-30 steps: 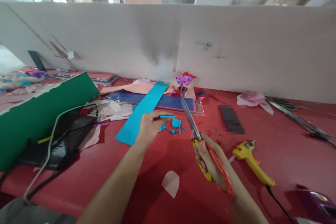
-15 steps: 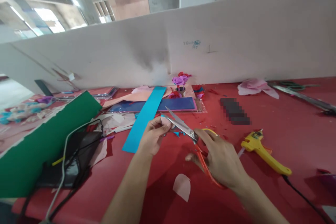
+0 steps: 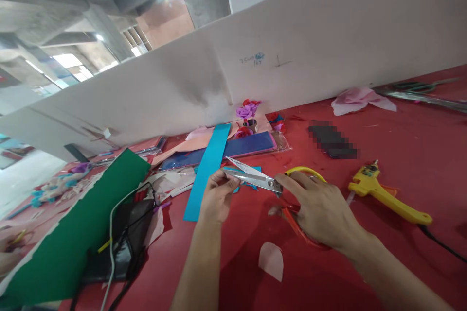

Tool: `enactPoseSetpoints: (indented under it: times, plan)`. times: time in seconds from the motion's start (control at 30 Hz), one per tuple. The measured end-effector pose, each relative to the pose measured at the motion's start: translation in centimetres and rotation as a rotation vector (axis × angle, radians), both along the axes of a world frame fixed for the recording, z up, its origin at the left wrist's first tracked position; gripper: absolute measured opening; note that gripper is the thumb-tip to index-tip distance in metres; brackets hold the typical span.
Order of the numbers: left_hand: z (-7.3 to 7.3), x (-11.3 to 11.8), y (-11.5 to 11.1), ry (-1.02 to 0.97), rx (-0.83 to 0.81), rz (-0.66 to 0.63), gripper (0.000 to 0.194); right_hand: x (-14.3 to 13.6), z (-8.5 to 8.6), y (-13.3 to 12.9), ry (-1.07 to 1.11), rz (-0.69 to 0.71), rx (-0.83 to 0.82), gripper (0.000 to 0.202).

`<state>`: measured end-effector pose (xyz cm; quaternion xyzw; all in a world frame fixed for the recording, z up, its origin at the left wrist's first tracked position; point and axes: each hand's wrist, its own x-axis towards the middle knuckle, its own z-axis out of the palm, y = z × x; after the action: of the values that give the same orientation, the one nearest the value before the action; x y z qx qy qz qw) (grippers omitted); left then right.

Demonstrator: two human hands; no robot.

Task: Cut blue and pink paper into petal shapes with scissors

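My right hand (image 3: pixel 317 204) grips a large pair of scissors (image 3: pixel 255 181) with red-orange and yellow handles. Their blades are spread and point left, with the tips by the fingers of my left hand (image 3: pixel 218 194). That hand is closed in a pinch; the small piece of paper in it is mostly hidden by the fingers and blade. Blue scraps (image 3: pixel 251 185) lie behind the blades. Nearer to me, a pale pink petal-shaped piece (image 3: pixel 271 260) lies flat on the red table (image 3: pixel 241 272). A bright blue strip (image 3: pixel 204 180) stretches away just behind my left hand.
On the right lies a yellow glue gun (image 3: pixel 390 194) with a black cord. Purple and red paper flowers (image 3: pixel 248 109) stand in a small pot by the white partition (image 3: pixel 164 87). A green sheet (image 3: pixel 83 228) and black bag (image 3: pixel 131 233) are left; another person's hand (image 3: pixel 7 252) shows there.
The view has tilted and shifted, so the table things sit differently in it. The scissors lie flatter, blades still apart at my left fingers. The pale piece there is now more hidden.
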<state>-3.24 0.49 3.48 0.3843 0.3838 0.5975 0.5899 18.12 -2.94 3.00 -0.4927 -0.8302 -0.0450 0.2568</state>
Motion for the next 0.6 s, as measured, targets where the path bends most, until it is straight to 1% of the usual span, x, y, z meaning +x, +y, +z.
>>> enactPoseSetpoints:
  times: [0.2,0.5,0.6]
  plan:
    - [0.16,0.08,-0.05,-0.021,-0.029,-0.008,0.018,0.24,-0.42,0.2,0.019,0.012,-0.007,0.028]
    - [-0.24,-0.08,0.02,-0.012,-0.044,-0.022,0.019,0.3,-0.66,0.48,0.064,0.036,0.013,0.025]
    - [0.03,0.03,-0.06,0.012,-0.038,-0.037,0.02,0.41,-0.84,0.33,0.115,0.06,-0.032,0.023]
